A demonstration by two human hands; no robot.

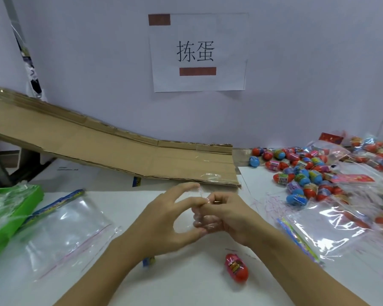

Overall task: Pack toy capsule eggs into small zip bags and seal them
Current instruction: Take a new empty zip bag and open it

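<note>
Red capsule egg [236, 270] lies loose on worktop [186, 290], long axis toward the person, nearer right hand [228, 214]; both it and left hand [164, 219] pinch a small clear zip bag [205, 220].

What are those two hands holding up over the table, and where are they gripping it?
A small clear zip bag, pinched at its top edge between the left hand and right hand. It looks empty.

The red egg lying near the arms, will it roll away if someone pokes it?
Probably, a little. The red egg is rounded and lies on its side on the smooth white table, so a poke across it could send it rolling. Its egg shape would likely make it curve or wobble, not go straight. Its glossy wrapper may feel slippery.
</note>
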